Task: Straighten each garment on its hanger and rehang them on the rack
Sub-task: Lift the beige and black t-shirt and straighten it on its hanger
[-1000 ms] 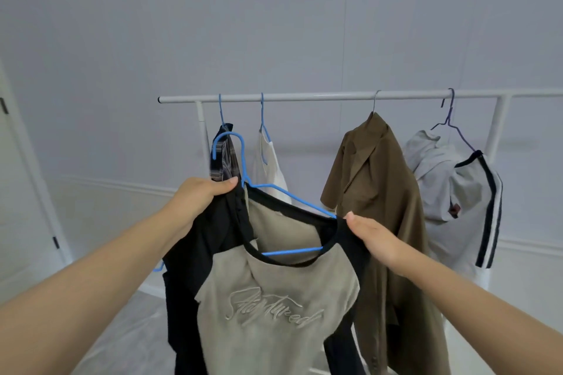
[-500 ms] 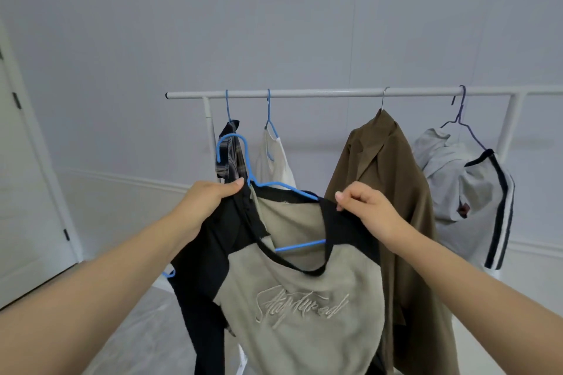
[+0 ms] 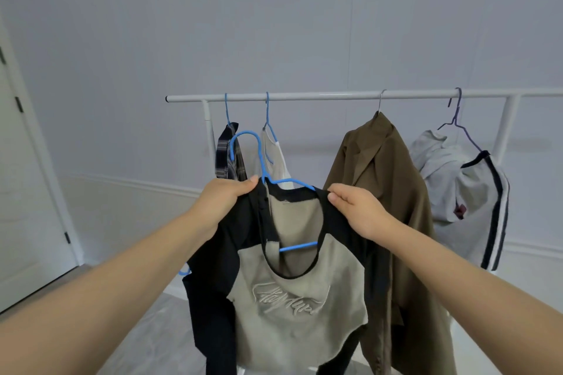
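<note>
A: Raglan top hangs off its blue hanger, held in front of the rack at six o'clock.

B: Soft, light, floppy. Left hand grips the neck; right hand pinches the three o'clock shoulder seam. Best hold: shoulders.

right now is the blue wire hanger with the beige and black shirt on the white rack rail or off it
Off. The blue wire hanger's hook hangs free below the white rack rail, while the left hand and right hand grip the beige and black shirt's shoulders.
</note>
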